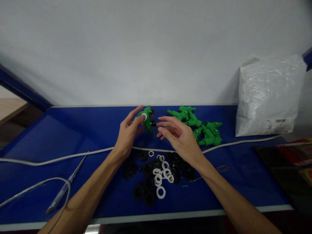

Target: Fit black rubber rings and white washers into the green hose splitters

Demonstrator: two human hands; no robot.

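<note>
My left hand (126, 135) is closed around a green two-way hose splitter (147, 123), thumb over the white ring (144, 115) in its round opening. Two black levers (153, 123) stick out of the splitter toward the right. Facing them is my right hand (182, 138), fingers apart and nothing visibly held. Its fingertips are at the lower lever; whether they touch it I cannot tell. Behind the right hand lie several green splitters (211, 135) in a loose heap. Below both hands are scattered white rings (161, 192) and black rings (149, 197).
A white cable (97, 151) crosses the blue table (117, 204). On the left lies a clear-handled screwdriver (59, 195), a cable loop over it. A small screw (185, 186) lies near the rings. A white plastic-wrapped package (268, 97) stands at right, by dark and red items (292, 154).
</note>
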